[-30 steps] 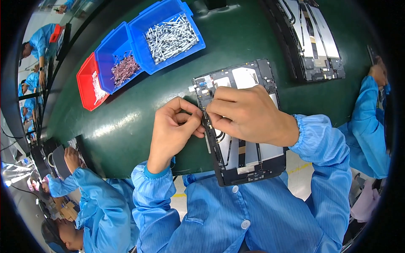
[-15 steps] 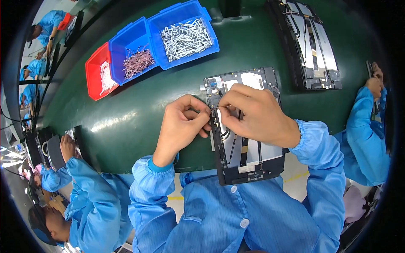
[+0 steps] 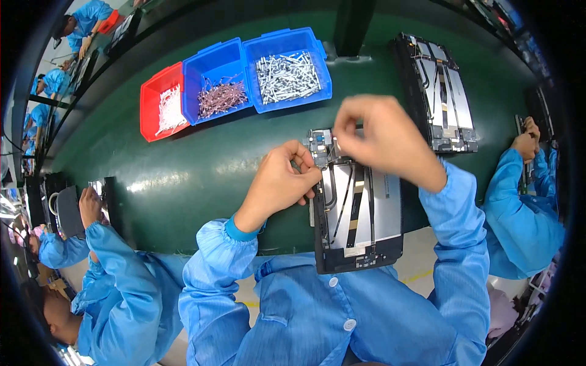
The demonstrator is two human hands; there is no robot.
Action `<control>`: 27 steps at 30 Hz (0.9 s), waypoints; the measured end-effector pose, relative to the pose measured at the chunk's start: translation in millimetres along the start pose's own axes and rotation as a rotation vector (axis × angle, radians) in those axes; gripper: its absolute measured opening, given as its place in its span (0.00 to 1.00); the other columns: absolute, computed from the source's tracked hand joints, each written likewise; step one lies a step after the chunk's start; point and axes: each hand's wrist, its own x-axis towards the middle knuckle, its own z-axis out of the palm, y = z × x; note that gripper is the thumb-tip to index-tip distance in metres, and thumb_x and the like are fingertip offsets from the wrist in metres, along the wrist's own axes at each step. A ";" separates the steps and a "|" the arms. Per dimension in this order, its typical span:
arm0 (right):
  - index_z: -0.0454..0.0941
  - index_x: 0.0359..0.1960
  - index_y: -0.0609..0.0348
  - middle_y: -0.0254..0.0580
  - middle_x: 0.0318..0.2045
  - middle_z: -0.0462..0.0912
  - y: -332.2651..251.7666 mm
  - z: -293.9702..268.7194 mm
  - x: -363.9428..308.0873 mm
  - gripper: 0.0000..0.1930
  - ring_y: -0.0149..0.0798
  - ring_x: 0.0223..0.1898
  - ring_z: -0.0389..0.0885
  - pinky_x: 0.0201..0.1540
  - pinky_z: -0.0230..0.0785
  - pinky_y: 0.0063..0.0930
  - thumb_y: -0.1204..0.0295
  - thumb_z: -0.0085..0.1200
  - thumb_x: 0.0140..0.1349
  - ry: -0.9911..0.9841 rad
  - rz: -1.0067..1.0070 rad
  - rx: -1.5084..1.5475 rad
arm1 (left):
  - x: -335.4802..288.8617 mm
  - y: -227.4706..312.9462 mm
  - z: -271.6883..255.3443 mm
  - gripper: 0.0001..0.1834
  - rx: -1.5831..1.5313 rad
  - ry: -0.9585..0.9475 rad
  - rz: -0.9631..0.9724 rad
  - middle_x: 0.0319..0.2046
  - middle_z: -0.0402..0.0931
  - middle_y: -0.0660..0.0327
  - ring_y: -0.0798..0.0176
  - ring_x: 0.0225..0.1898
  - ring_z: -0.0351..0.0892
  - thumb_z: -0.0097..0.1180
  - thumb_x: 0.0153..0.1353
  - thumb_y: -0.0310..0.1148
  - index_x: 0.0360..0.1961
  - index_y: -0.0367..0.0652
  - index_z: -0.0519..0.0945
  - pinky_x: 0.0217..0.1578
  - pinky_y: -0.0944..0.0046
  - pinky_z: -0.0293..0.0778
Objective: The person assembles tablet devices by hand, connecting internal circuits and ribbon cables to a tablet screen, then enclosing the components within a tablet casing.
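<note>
An opened tablet-like device [image 3: 390, 210] lies in front of me, its black frame reaching past the table's near edge. Silver battery panels, black cables and small circuit boards show inside it. At its upper left edge my left hand [image 3: 278, 183] is closed, thumb and forefinger pinched beside the frame; whatever they hold is too small to make out. My right hand [image 3: 390, 143] is over the device's upper part, slightly blurred, its fingers curled together. I cannot see what is between them, and this hand hides the device's upper right area.
Beyond the device stand a red bin [image 3: 149, 110] of white pieces, a blue bin [image 3: 204, 58] of thin reddish wires and another blue bin [image 3: 281, 41] of white-and-dark strips. More opened devices [image 3: 452, 97] are stacked at far right. Co-workers in blue sit on both sides.
My right hand has moved up and away from my left, toward the device's far edge. My left hand stays at the left edge. The whole view has shifted, with the bins lower in it.
</note>
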 end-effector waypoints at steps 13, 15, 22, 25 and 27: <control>0.84 0.27 0.54 0.36 0.29 0.80 28.1 31.8 115.4 0.04 0.39 0.37 0.78 0.45 0.65 0.35 0.74 0.57 0.52 -0.117 -0.517 -0.920 | 0.8 -6.1 -9.8 0.10 -0.109 -0.023 0.104 0.31 0.78 0.61 0.77 0.18 0.72 0.63 0.60 0.31 0.34 0.35 0.76 0.16 0.73 0.63; 0.83 0.26 0.54 0.36 0.29 0.79 27.6 29.1 116.3 0.03 0.40 0.37 0.78 0.45 0.66 0.35 0.73 0.58 0.51 -0.092 -0.543 -0.904 | 4.8 -15.5 -13.8 0.09 -0.118 -0.006 0.196 0.31 0.78 0.62 0.80 0.18 0.69 0.63 0.60 0.30 0.35 0.35 0.76 0.18 0.75 0.60; 0.83 0.30 0.60 0.42 0.27 0.80 8.9 14.8 93.5 0.04 0.40 0.28 0.80 0.32 0.71 0.33 0.74 0.60 0.53 0.123 -0.443 -0.261 | -1.1 -6.0 -23.5 0.09 -0.235 0.103 0.276 0.31 0.78 0.64 0.82 0.19 0.68 0.63 0.62 0.29 0.37 0.35 0.77 0.19 0.77 0.61; 0.81 0.30 0.66 0.39 0.24 0.84 1.6 22.1 63.7 0.04 0.21 0.19 0.74 0.21 0.64 0.19 0.76 0.58 0.60 0.112 -0.015 0.384 | -5.7 5.9 -21.1 0.11 -0.345 0.191 0.278 0.31 0.78 0.64 0.81 0.19 0.69 0.63 0.63 0.31 0.39 0.35 0.78 0.17 0.77 0.62; 0.80 0.32 0.67 0.39 0.26 0.84 -19.8 17.4 42.7 0.05 0.21 0.18 0.73 0.21 0.62 0.16 0.76 0.58 0.62 -0.026 0.223 0.703 | -11.1 9.1 -19.8 0.12 -0.405 0.165 0.286 0.29 0.78 0.65 0.80 0.19 0.70 0.63 0.63 0.33 0.41 0.35 0.78 0.15 0.77 0.61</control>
